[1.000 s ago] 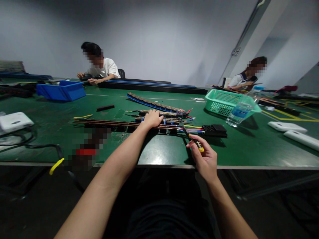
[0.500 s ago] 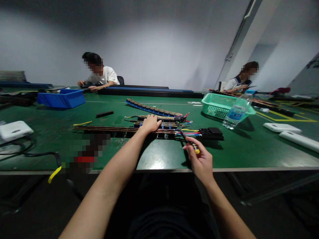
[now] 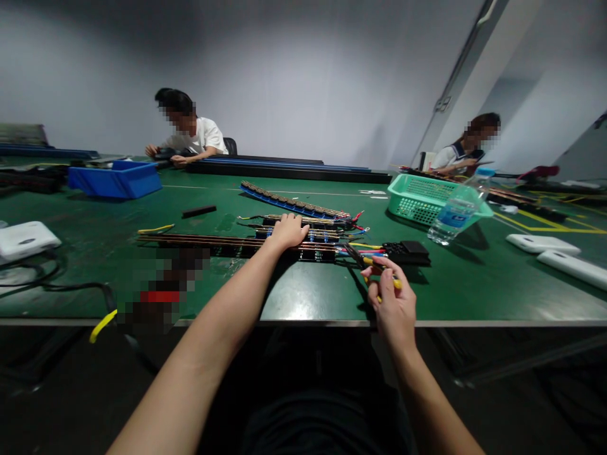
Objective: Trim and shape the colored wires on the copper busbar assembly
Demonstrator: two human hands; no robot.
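My left hand (image 3: pixel 287 232) presses down over the middle of several black strips that lie side by side. Its fingers bend over the rear strips, with the fingertips partly hidden. Long copper-coloured rods run along the nearest strip (image 3: pixel 222 243). From that strip's right end, red, blue and yellow wires (image 3: pixel 365 247) lead to a black block (image 3: pixel 405 251). My right hand (image 3: pixel 394 297) is closed around pliers (image 3: pixel 367 260) with black and yellow handles, their jaws close to the wires. Behind the strips lies a curved blue strip (image 3: pixel 289 201) with a row of metallic pieces.
A blue bin (image 3: pixel 118 180) stands at the back left. On the right, a clear bottle (image 3: pixel 455 215) leans against a green basket (image 3: pixel 412 196). White devices (image 3: pixel 543 244) lie at both sides. Black cables (image 3: pixel 90 287) cross the left table edge. Two people sit across the table.
The pliers have shifted slightly right with my right hand, and their handles now show spread apart. My left hand stays on the strips. The whole view has shifted slightly.
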